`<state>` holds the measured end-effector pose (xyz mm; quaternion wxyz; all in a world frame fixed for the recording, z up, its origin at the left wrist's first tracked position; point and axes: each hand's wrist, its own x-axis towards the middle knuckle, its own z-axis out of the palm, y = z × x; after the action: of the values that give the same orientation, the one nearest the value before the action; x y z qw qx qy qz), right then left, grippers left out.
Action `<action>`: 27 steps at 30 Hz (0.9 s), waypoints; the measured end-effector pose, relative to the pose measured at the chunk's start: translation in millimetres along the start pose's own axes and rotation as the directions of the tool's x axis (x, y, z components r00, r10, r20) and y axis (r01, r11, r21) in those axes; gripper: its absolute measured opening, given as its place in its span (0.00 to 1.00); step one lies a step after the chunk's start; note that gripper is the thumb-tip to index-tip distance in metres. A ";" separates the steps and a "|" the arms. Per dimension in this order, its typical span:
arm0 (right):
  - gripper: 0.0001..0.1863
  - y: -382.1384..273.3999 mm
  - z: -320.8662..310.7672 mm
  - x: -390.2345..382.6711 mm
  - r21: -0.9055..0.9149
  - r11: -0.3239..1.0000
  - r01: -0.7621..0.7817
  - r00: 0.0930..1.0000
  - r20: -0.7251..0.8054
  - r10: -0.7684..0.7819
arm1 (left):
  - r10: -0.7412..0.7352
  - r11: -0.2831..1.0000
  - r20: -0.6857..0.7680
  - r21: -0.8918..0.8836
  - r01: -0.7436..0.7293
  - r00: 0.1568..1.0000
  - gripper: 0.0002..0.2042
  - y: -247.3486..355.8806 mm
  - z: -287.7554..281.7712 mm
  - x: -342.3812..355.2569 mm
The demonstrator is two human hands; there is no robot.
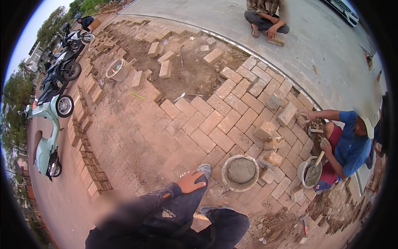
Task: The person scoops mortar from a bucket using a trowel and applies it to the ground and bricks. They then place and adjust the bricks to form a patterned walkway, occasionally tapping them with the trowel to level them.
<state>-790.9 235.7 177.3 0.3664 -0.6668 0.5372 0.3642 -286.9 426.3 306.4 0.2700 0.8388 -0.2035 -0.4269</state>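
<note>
On partly laid brick paving [226, 124], the left hand [191, 181] rests, fingers loose, over a dark-trousered knee [202, 180]; I cannot tell the right hand's state (it's out of sight). A bucket [224, 176] of grey mortar [241, 171] stands near the knee's right.

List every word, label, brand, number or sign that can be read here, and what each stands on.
Dark trousers, on the leg: a small pale logo with lettering; brand wording is not copied out.
Car, top right: markings at its front are too small to read.
Elsewhere: no text I can make out.
</note>
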 end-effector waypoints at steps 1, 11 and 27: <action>0.16 9.9 -24.2 -18.5 -0.128 0.991 0.043 0.999 0.026 -0.040 | -0.031 0.995 0.023 -0.092 0.033 0.999 0.41 -14.1 3.5 -39.3; 0.11 -210.0 -186.0 -222.9 0.325 0.929 0.175 0.984 -0.024 -0.176 | -0.342 0.440 0.443 -0.704 0.557 0.829 0.45 -41.8 -54.2 -383.1; 0.10 -494.0 -43.8 -260.6 -0.048 0.723 0.689 0.722 0.133 -0.679 | -0.862 -0.002 -0.029 -0.998 -0.060 0.506 0.12 -281.0 -152.3 -421.9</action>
<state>-342.3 390.6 474.9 0.4711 -0.8140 0.2155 0.2628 -363.2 926.9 460.8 0.6195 0.5619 0.5229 -0.1645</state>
